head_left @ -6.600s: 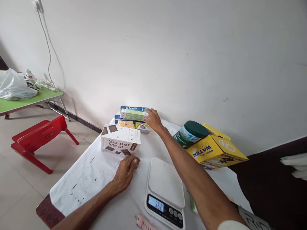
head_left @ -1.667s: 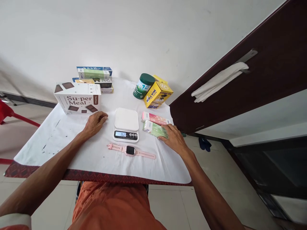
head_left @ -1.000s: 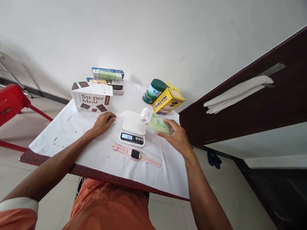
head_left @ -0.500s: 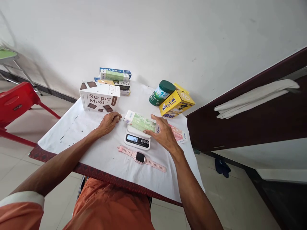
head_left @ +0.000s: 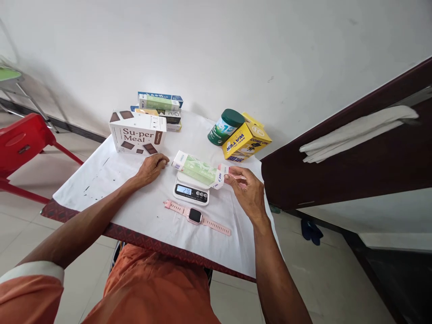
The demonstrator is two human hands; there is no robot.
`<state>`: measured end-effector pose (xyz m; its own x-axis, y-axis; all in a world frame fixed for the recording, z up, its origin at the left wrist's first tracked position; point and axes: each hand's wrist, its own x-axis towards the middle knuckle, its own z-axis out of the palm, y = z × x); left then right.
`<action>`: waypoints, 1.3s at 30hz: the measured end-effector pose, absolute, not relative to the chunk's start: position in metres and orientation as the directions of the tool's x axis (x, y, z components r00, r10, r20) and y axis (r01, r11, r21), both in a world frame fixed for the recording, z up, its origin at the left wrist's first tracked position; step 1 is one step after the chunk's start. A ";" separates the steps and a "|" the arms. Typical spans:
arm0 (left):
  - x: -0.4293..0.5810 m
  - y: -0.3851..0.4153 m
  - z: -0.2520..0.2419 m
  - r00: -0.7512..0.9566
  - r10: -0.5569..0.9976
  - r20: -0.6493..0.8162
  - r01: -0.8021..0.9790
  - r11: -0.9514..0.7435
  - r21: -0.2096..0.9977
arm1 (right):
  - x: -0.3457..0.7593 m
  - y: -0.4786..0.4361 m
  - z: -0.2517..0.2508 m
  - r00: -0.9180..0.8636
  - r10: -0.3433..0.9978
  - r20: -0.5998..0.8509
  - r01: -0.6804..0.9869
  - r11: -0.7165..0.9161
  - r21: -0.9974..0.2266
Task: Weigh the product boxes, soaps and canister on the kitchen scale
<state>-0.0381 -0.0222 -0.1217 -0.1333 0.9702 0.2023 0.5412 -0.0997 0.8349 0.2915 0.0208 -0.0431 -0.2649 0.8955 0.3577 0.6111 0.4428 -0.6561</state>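
A green-and-white carton (head_left: pixel 197 170) lies slantwise across the platform of a white kitchen scale (head_left: pixel 191 193), whose lit display seems to read 276. Just off the carton's right end is my right hand (head_left: pixel 249 191), thumb and fingers apart. A pink carton (head_left: pixel 232 170) shows behind and between those fingers, mostly covered by the hand. My left hand (head_left: pixel 150 170) rests on the cloth left of the scale, fingers curled in and nothing visible in them. In front of the scale a pink smartwatch (head_left: pixel 195 216) lies flat with its strap spread out.
Behind my left hand stands a white Su-per Meal box (head_left: pixel 138 134), with several stacked cartons (head_left: pixel 160 102) beyond it. A green canister (head_left: pixel 225 127) and a yellow box (head_left: pixel 247 139) stand at the back right. A red chair (head_left: pixel 25 144) is left of the table.
My right hand has let go of the green-and-white carton and moved right. The scale's display has dropped from about 362 to 276. My left hand has stayed in place.
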 end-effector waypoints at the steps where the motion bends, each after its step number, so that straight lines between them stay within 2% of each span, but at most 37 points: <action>1: -0.038 -0.022 -0.122 -0.133 0.970 0.202 0.543 -0.099 0.834 | 0.289 0.022 -0.045 -0.281 0.889 0.361 0.608 0.456 -0.649; 6: -0.039 -0.022 -0.124 -0.118 0.969 0.215 0.566 -0.112 0.817 | 0.273 0.031 -0.052 -0.435 0.819 0.375 0.631 0.574 -0.522; 9: -0.039 -0.022 -0.123 -0.116 0.968 0.224 0.583 -0.116 0.804 | 0.263 0.036 -0.059 -0.529 0.787 0.318 0.641 0.616 -0.458; 12: -0.039 -0.023 -0.122 -0.110 0.968 0.227 0.598 -0.118 0.793 | 0.255 0.040 -0.067 -0.577 0.776 0.256 0.642 0.625 -0.444; 19: -0.037 -0.024 -0.123 -0.114 0.965 0.237 0.597 -0.124 0.792 | 0.258 0.045 -0.073 -0.539 0.801 0.261 0.605 0.584 -0.541; 25: -0.036 -0.023 -0.125 -0.113 0.964 0.241 0.600 -0.127 0.790 | 0.241 0.092 -0.049 -0.372 0.845 0.384 0.557 0.535 -0.636; 31: -0.037 -0.023 -0.129 -0.099 0.959 0.265 0.597 -0.156 0.787 | 0.141 0.177 -0.028 -0.377 0.746 0.548 0.528 0.660 -0.535; 36: -0.036 -0.023 -0.130 -0.093 0.960 0.262 0.587 -0.160 0.794 | 0.053 0.223 -0.038 -0.442 0.693 0.569 0.564 0.708 -0.424; 39: -0.033 -0.023 -0.129 -0.082 0.966 0.245 0.586 -0.152 0.796 | 0.018 0.236 -0.049 -0.473 0.684 0.556 0.568 0.719 -0.401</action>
